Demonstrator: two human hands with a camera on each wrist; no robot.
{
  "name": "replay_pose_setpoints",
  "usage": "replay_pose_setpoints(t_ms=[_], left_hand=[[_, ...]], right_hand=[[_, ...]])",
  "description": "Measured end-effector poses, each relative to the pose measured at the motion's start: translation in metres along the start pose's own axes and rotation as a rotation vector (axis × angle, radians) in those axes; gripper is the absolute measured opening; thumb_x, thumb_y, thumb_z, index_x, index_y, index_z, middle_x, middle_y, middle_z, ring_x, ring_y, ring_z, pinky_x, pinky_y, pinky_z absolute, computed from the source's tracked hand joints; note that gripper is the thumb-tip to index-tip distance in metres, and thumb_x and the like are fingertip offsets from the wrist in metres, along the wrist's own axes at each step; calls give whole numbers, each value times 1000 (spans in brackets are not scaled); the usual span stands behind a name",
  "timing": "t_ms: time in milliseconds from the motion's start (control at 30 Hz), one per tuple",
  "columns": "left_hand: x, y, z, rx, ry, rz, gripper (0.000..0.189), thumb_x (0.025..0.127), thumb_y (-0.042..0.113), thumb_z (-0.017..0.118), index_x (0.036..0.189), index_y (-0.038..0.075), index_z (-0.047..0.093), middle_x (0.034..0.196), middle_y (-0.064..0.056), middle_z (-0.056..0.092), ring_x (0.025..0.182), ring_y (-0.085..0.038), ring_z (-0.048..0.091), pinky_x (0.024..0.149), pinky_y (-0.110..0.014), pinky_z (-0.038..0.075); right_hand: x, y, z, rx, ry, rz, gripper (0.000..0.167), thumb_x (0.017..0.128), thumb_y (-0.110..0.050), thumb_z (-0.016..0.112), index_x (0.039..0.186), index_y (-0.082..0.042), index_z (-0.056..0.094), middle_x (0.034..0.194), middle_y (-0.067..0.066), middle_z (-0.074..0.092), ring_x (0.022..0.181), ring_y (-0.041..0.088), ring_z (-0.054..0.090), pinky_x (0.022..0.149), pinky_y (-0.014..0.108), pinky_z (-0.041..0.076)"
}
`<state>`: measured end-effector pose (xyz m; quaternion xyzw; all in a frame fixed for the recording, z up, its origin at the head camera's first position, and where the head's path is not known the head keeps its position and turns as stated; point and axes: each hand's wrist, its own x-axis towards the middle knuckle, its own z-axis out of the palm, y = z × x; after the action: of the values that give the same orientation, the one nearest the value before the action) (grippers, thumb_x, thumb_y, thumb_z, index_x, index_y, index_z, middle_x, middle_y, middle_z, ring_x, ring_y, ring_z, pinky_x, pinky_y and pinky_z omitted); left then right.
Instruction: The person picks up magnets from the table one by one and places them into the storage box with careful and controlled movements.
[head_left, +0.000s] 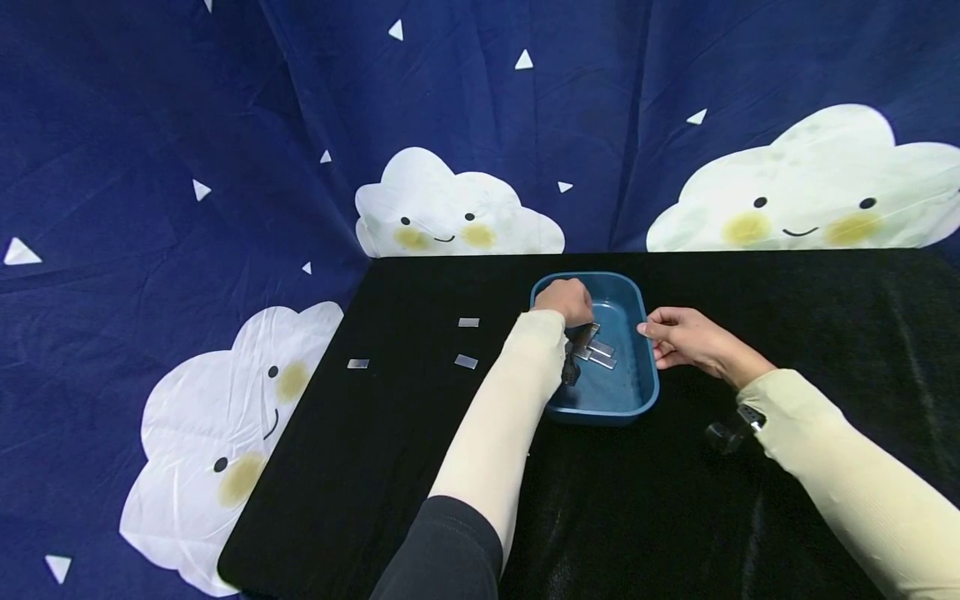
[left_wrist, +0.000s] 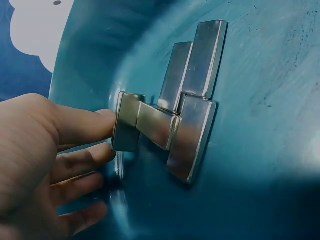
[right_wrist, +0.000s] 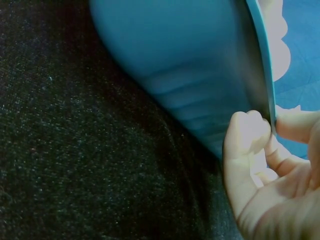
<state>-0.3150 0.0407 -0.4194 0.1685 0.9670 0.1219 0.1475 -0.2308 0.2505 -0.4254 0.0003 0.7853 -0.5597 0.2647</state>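
A blue plastic tub (head_left: pixel 611 400) stands on the black table, with several shiny rectangular metal blocks (head_left: pixel 602 360) inside. My left hand (head_left: pixel 566 302) reaches into it. In the left wrist view, the thumb and index fingertips of my left hand (left_wrist: pixel 55 155) hold the edge of the nearest metal block (left_wrist: pixel 128 122), which touches another block in the joined cluster (left_wrist: pixel 192 135). The other fingers are loosely bent below. My right hand (head_left: pixel 686 340) pinches the tub's right rim (right_wrist: pixel 267 75), thumb on the inner side and curled fingers outside.
Three similar metal pieces lie apart on the black cloth left of the tub: an upper one (head_left: pixel 468 322), a lower one (head_left: pixel 466 362) and a far-left one (head_left: pixel 357 364). A dark blue curtain (head_left: pixel 465 92) with clouds hangs behind and left of the table (head_left: pixel 315 483).
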Motion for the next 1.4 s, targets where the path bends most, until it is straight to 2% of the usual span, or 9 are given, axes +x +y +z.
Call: replay_pose_setpoints(t_ms=[333, 567, 833, 900, 967, 1067, 1167, 1267, 1400], left_hand=[[1, -2, 0, -15, -9, 12, 32, 89, 20, 64, 58, 22, 56, 58, 9, 48, 62, -11, 46, 52, -24, 37], [-2, -2, 0, -7, 1, 17, 42, 91, 16, 59, 53, 19, 40, 52, 6, 28, 52, -12, 26, 47, -25, 24], [0, 0, 2, 27, -3, -18, 45, 94, 19, 56, 53, 19, 38, 52, 5, 25, 53, -12, 27, 48, -26, 28], [0, 1, 3, 41, -1, -32, 44, 95, 20, 56, 55, 18, 40, 54, 4, 28, 55, -13, 31, 50, -27, 31], [1, 3, 5, 63, 15, -51, 39, 95, 23, 58, 57, 19, 48, 58, 4, 40, 60, -13, 41, 55, -27, 39], [2, 5, 10, 122, 37, -87, 25, 92, 27, 64, 68, 22, 65, 80, 5, 63, 75, -11, 56, 68, -30, 51], [3, 5, 12, 148, 57, -116, 15, 90, 30, 67, 78, 24, 73, 100, 5, 72, 86, -12, 63, 77, -34, 56], [3, 4, 10, 131, 52, -106, 21, 93, 28, 62, 73, 22, 68, 90, 5, 70, 82, -13, 61, 74, -33, 55], [2, 3, 1, 99, 32, -62, 32, 94, 24, 58, 62, 21, 55, 69, 5, 56, 72, -14, 53, 66, -31, 48]], right_hand=[[2, 1, 0, -1, 9, 8, 26, 102, -31, 50, 116, -9, 47, 87, -3, 58, 74, 9, 64, 73, 27, 59], [2, 0, 0, 1, 8, 3, 26, 103, -31, 49, 116, -9, 47, 87, -2, 58, 74, 9, 63, 73, 27, 59], [1, -1, 1, -9, 8, 12, 27, 102, -31, 49, 117, -9, 46, 88, -2, 58, 75, 10, 64, 74, 27, 59], [1, -1, 2, -10, 9, 15, 27, 102, -31, 49, 118, -9, 46, 88, -2, 58, 75, 10, 64, 74, 27, 59], [1, -1, 2, -7, 10, 17, 27, 102, -31, 49, 117, -9, 47, 88, -2, 58, 75, 10, 64, 73, 27, 59], [2, -1, 2, -1, 5, 14, 26, 103, -31, 49, 118, -9, 47, 87, -2, 58, 74, 9, 64, 73, 27, 59], [2, -1, 3, 5, -7, 6, 27, 102, -31, 50, 118, -9, 47, 87, -2, 59, 74, 9, 64, 73, 27, 59], [2, -1, 3, 2, -11, -2, 26, 102, -31, 50, 116, -9, 47, 86, -2, 58, 73, 9, 64, 73, 27, 59], [1, -1, 1, -7, -2, 4, 24, 102, -30, 50, 114, -9, 47, 86, -2, 58, 73, 9, 64, 73, 27, 59]])
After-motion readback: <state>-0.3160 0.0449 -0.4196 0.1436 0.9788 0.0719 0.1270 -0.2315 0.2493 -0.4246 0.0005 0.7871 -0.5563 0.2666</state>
